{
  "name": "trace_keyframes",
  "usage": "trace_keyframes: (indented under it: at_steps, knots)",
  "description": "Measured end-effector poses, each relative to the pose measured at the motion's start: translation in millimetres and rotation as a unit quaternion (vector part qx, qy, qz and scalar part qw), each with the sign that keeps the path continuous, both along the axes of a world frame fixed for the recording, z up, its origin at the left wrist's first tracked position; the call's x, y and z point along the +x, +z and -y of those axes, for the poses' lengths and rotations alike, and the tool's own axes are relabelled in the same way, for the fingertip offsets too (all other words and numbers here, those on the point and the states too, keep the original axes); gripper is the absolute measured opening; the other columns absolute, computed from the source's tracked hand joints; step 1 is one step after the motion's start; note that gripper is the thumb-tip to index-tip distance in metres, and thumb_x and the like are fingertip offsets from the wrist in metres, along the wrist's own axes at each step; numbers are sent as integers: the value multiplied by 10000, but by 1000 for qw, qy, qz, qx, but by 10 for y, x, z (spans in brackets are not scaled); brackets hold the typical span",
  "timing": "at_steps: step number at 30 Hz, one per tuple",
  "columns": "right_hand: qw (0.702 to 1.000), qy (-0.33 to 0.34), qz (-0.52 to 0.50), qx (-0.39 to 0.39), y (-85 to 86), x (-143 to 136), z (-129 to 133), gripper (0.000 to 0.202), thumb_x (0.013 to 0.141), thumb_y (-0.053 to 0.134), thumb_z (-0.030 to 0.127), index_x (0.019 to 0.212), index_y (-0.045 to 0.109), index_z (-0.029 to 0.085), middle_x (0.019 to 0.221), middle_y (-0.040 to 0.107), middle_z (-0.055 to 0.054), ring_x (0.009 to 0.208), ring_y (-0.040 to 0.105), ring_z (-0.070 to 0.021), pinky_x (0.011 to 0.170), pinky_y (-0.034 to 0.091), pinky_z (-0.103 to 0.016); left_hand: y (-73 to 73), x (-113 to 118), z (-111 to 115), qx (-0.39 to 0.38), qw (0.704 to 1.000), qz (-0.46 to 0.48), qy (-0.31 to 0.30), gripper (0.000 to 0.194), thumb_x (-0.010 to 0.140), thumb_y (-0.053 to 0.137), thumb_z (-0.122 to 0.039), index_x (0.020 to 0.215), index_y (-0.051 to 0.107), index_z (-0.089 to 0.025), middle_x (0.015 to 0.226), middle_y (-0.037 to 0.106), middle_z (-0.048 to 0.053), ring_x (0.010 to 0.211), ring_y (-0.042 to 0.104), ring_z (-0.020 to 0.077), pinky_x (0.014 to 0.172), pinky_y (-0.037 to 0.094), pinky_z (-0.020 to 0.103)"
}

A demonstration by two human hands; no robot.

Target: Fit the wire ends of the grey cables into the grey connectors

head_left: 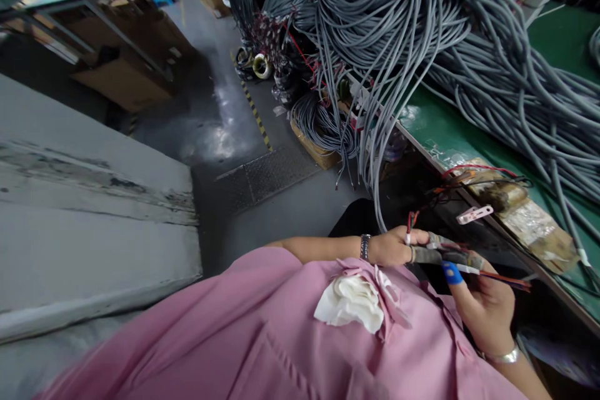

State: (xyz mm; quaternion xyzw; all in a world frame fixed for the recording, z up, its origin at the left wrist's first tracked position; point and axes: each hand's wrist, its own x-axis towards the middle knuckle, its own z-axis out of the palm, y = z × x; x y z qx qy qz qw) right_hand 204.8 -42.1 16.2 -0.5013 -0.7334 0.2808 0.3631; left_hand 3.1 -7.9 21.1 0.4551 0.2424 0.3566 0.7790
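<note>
My left hand, with a metal-banded watch at the wrist, is closed around a grey cable end. Red, green and black wires stick up past its fingers from a white sleeve. Close against it, my right hand pinches another cable end with a white sleeve; its thin red and dark wires point right. Blue tape covers the right thumb, and worn greyish wraps cover several fingers. A grey cable hangs from the bench down to my left hand. The fingers partly hide where the two ends meet.
A large heap of grey cables lies over the green bench. At the bench edge are a pink clip and a taped cardboard piece. Beneath, a carton holds coiled cables. A white partition stands at left.
</note>
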Motion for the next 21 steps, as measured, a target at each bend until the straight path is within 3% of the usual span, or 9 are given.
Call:
trace_keyframes:
  at_steps: [3, 8, 10, 13, 16, 18, 21]
  knots:
    - [999, 16, -28, -12, 54, -13, -18, 96, 793, 648, 234, 879, 630, 195, 807, 613, -44, 695, 575, -181, 638, 458, -299, 26, -97, -52, -17, 995, 8, 99, 500, 739, 665, -537, 1031, 651, -132, 1107, 663, 143, 966, 646, 223, 830, 483, 308]
    - [999, 31, 5, -14, 5, 95, -47, 53, 802, 621, 230, 842, 620, 194, 769, 603, -36, 679, 575, -172, 618, 453, -280, 134, -473, -232, -34, 970, 75, 227, 543, 753, 609, -589, 1129, 566, -199, 969, 695, 85, 626, 672, 161, 485, 454, 214]
    - [997, 36, 61, -15, -58, 154, -71, 71, 802, 606, 252, 842, 618, 194, 761, 612, -38, 671, 582, -175, 608, 448, -278, 209, -641, -277, -18, 952, 99, 291, 471, 808, 554, -564, 1088, 580, -186, 820, 693, 50, 415, 560, 83, 372, 348, 174]
    - [984, 8, 179, -3, -184, 255, -136, 135, 799, 579, 297, 878, 628, 200, 793, 644, -46, 679, 602, -188, 601, 438, -284, 329, -857, -296, -25, 934, 121, 335, 322, 878, 503, -463, 957, 612, -171, 525, 553, -41, 265, 331, 20, 317, 220, 153]
    - [952, -56, 300, 7, -316, 358, -215, 188, 797, 553, 353, 890, 632, 210, 814, 666, -47, 646, 609, -201, 536, 403, -285, 387, -995, -279, -22, 928, 138, 345, 258, 891, 499, -378, 803, 606, -161, 453, 467, -55, 252, 255, 16, 310, 186, 159]
    - [933, -79, 352, 4, -366, 388, -261, 216, 801, 535, 376, 883, 633, 203, 796, 669, -54, 610, 604, -206, 491, 371, -283, 361, -1006, -259, -12, 939, 138, 315, 195, 856, 551, -319, 778, 613, -151, 430, 451, -58, 248, 236, 14, 308, 178, 161]
    - [945, -35, 325, -9, -320, 304, -303, 226, 819, 508, 359, 851, 641, 179, 825, 675, -81, 640, 612, -202, 523, 399, -281, 245, -837, -219, -24, 970, 82, 230, 224, 816, 598, -321, 906, 660, -125, 402, 463, -54, 240, 271, 26, 311, 195, 167]
